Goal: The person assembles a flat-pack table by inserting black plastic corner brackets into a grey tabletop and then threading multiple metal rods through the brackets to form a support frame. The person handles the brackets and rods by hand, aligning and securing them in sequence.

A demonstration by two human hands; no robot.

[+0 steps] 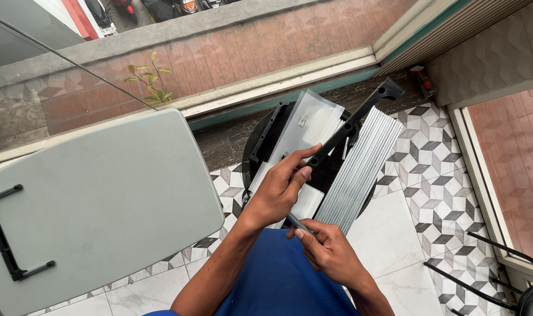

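I see my left hand (281, 187) pinched narrow around the lower end of a long black bar (349, 123), which runs up and to the right to a wider black head near the wall. My right hand (328, 248) is closed on a thin metal rod (295, 222), its tip just under the left hand, close to the bar's lower end. I judge the work to be mid-way: the bar lies on a stack on a round black stool (256, 146), next to a clear plastic bag (307, 126) of small parts and a bundle of grey slats (360, 167), and the bag looks unopened, so most pieces seem untouched. A second black handle (266, 131) lies along the stack's left edge. Room is tight. A grey folding panel (102, 205) with its own black handle (6, 234) stands close on the left, the low ledge (278, 82) closes the far side, and black chair legs (483, 275) stick out at the lower right. The tiled floor (407, 228) between stool and chair is the freest way out.
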